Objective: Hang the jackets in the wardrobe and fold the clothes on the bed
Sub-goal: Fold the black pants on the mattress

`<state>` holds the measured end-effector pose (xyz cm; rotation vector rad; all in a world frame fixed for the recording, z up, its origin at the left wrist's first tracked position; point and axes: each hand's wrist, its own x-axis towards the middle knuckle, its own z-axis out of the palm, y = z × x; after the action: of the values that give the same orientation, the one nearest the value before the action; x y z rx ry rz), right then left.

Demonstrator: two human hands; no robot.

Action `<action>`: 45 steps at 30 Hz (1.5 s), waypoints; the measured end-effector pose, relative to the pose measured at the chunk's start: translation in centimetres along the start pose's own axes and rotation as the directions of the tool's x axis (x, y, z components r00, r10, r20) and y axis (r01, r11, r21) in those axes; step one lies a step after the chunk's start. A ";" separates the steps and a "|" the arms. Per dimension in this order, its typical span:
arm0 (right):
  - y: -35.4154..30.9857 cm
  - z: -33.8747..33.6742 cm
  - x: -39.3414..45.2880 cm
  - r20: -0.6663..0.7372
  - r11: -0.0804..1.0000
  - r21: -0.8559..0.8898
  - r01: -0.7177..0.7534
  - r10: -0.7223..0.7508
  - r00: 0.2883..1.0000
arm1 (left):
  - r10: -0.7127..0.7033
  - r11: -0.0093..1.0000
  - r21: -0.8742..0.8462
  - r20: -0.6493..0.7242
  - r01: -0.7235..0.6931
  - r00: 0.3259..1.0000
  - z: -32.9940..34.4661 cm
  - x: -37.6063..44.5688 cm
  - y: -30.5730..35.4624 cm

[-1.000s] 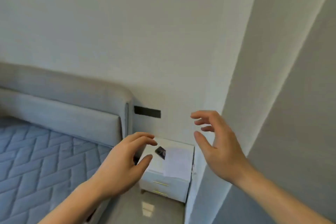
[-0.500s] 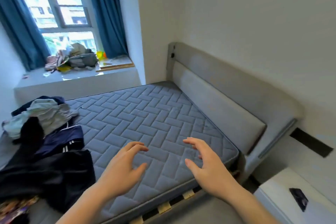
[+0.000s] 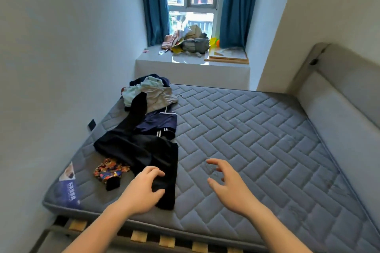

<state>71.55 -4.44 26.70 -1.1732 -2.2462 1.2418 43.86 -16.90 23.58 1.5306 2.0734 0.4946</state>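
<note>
A heap of clothes lies along the left side of the grey quilted mattress (image 3: 257, 139). Nearest me is a black garment (image 3: 141, 150) stretched toward the front edge. Behind it lie a navy piece with white stripes (image 3: 162, 125) and a pale grey and mint bundle (image 3: 152, 94). A small flowered cloth (image 3: 109, 170) sits to the left of the black garment. My left hand (image 3: 141, 191) hovers over the near end of the black garment, fingers curled and apart. Over bare mattress to the right, my right hand (image 3: 230, 185) is held with spread fingers and nothing in it.
A white wall runs along the bed's left side. The padded grey headboard (image 3: 339, 109) stands on the right. Beyond the bed, a window ledge (image 3: 191, 63) holds a pile of bags and clutter between blue curtains. Wooden bed slats (image 3: 164, 240) show below the mattress's front edge.
My view has swung left from the nightstand and wall to the bed. The clothes heap is now in front of me, and my left hand has come over the black garment.
</note>
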 end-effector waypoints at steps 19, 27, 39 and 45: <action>-1.3 19.2 25.5 0.282 0.995 -0.053 -0.085 0.097 0.954 | -0.445 0.893 -0.064 0.028 0.446 0.895 -6.8 8.4 -25.5; -0.6 30.2 31.2 0.168 0.939 -0.120 -0.323 0.340 0.925 | -0.458 0.889 0.114 0.255 0.444 0.852 -8.1 16.5 -37.5; 10.6 39.8 33.9 0.243 0.774 -0.413 -0.480 0.602 0.761 | -0.511 0.857 0.292 0.380 0.425 0.771 -3.1 23.5 -48.0; 16.5 45.3 36.2 0.309 0.756 -0.478 -0.448 0.621 0.720 | -0.478 0.878 0.262 0.410 0.401 0.777 2.9 26.9 -52.2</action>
<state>30.27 3.60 -16.47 -1.9966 -2.6616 1.4528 -0.77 -6.78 -13.35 1.0398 2.0132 -0.2106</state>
